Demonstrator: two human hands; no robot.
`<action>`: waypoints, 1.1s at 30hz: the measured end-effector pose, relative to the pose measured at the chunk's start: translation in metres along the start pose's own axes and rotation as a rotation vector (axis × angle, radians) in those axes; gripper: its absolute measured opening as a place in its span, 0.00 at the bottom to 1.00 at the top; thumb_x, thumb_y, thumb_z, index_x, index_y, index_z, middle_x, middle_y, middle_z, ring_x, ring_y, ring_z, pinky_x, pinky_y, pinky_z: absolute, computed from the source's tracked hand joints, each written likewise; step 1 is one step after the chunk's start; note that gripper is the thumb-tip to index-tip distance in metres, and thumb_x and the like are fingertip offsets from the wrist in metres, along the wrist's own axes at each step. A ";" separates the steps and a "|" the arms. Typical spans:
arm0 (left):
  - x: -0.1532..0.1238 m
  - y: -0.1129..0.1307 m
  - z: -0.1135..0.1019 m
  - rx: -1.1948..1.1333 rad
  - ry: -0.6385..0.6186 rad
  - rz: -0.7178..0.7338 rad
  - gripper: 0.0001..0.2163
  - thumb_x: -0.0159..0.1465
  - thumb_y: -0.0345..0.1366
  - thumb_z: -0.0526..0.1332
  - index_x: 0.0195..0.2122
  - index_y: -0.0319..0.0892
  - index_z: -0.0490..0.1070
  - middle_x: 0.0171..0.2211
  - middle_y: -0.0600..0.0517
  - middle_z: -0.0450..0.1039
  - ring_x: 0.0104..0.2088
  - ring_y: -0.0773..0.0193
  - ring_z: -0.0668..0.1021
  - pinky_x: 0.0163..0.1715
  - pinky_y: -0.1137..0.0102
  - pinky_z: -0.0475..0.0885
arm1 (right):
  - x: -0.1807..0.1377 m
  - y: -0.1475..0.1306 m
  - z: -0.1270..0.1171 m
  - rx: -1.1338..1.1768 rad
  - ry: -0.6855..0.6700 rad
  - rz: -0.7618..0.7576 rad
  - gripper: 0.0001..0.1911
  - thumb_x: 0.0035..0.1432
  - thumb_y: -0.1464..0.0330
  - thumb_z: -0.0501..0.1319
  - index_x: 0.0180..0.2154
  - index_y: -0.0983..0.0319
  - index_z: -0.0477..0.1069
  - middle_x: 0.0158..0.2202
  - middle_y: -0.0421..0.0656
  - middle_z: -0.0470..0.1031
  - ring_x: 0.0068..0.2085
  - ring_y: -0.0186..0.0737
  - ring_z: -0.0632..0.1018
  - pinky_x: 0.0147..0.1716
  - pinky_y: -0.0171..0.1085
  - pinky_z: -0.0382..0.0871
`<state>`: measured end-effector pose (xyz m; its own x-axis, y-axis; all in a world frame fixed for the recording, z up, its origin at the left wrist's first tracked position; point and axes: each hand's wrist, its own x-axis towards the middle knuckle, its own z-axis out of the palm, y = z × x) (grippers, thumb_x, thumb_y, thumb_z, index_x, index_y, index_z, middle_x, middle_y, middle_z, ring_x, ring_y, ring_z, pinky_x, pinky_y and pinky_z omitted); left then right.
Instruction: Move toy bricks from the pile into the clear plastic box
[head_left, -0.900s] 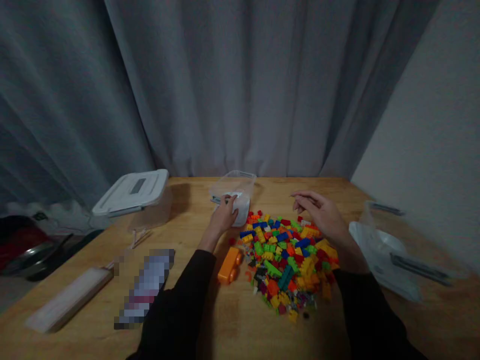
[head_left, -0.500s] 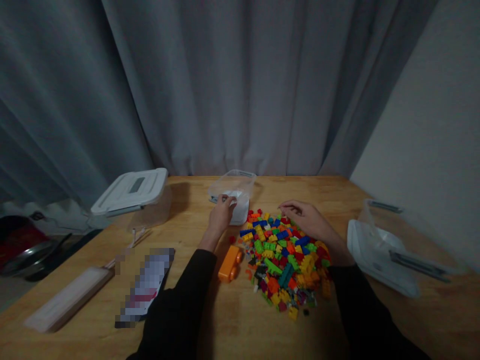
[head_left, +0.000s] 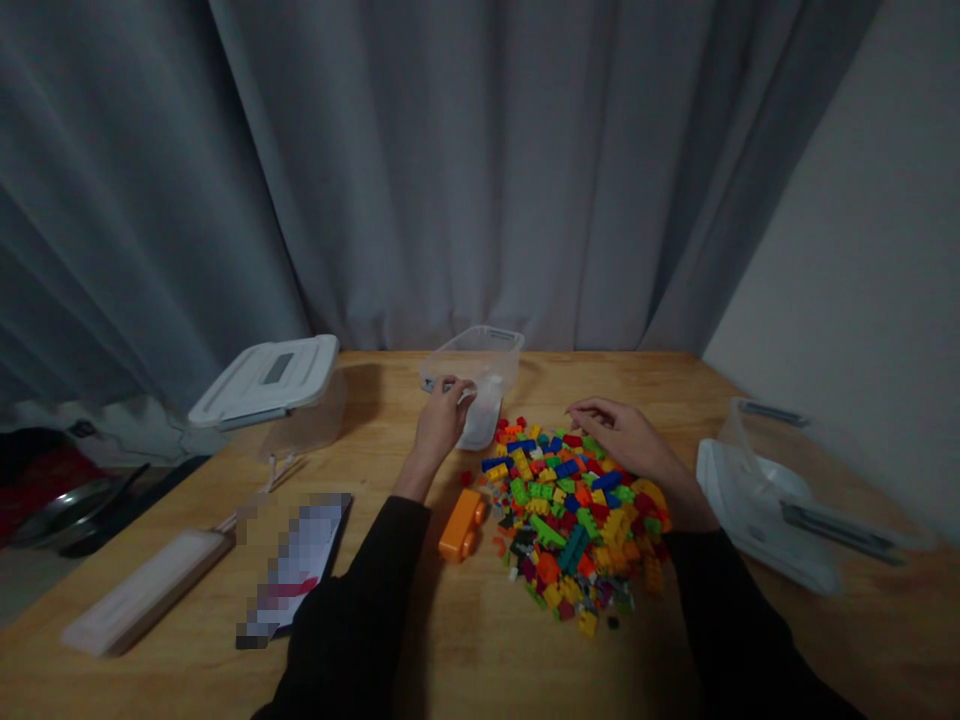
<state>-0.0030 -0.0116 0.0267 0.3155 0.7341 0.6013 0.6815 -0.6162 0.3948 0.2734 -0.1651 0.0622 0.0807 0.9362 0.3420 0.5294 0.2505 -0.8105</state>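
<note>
My left hand [head_left: 442, 420] is closed on the near left rim of a clear plastic box [head_left: 484, 352] at the back of the table. Its white lid [head_left: 480, 428] lies beneath and in front of the box. Over the far right part of a heap of coloured toy bricks [head_left: 566, 510] hovers my right hand [head_left: 619, 432], fingers loosely bent and pointing left, with nothing visible in them. Just left of the heap is a large orange brick [head_left: 461, 525].
On the left stands a lidded clear box [head_left: 277, 390]. Nearer are a pale oblong case [head_left: 146, 590] with a cord and a blurred-out phone-like device [head_left: 296, 570]. To the right, another clear box [head_left: 817, 480] stands with a white lid [head_left: 772, 530]. A grey curtain [head_left: 480, 180] hangs behind the table.
The box at the back has shifted slightly up and away, its far rim now higher, with my left hand on it. My right hand has moved a little to the right.
</note>
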 end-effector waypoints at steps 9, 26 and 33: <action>0.005 0.025 -0.044 -0.083 0.023 0.126 0.11 0.72 0.40 0.58 0.50 0.45 0.75 0.53 0.45 0.69 0.48 0.59 0.79 0.49 0.65 0.77 | -0.003 0.007 -0.019 0.030 0.113 0.042 0.18 0.62 0.53 0.63 0.44 0.59 0.78 0.41 0.47 0.82 0.39 0.44 0.81 0.40 0.43 0.76; -0.038 0.070 -0.149 -0.239 -0.295 0.447 0.11 0.71 0.40 0.59 0.52 0.53 0.77 0.56 0.48 0.71 0.56 0.58 0.77 0.56 0.60 0.76 | -0.026 -0.008 -0.067 0.257 0.529 0.222 0.22 0.60 0.48 0.64 0.48 0.54 0.78 0.55 0.46 0.77 0.35 0.38 0.78 0.32 0.37 0.75; -0.068 0.085 -0.185 -0.319 -0.423 0.427 0.10 0.70 0.34 0.61 0.49 0.51 0.79 0.53 0.50 0.72 0.53 0.61 0.77 0.56 0.64 0.75 | -0.060 -0.026 -0.063 0.511 0.228 0.294 0.27 0.65 0.43 0.55 0.47 0.55 0.80 0.41 0.46 0.84 0.40 0.47 0.83 0.35 0.41 0.79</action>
<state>-0.0890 -0.1669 0.1478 0.7890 0.4163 0.4518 0.2325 -0.8830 0.4077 0.3083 -0.2438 0.0930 0.3691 0.9219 0.1177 -0.0078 0.1297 -0.9915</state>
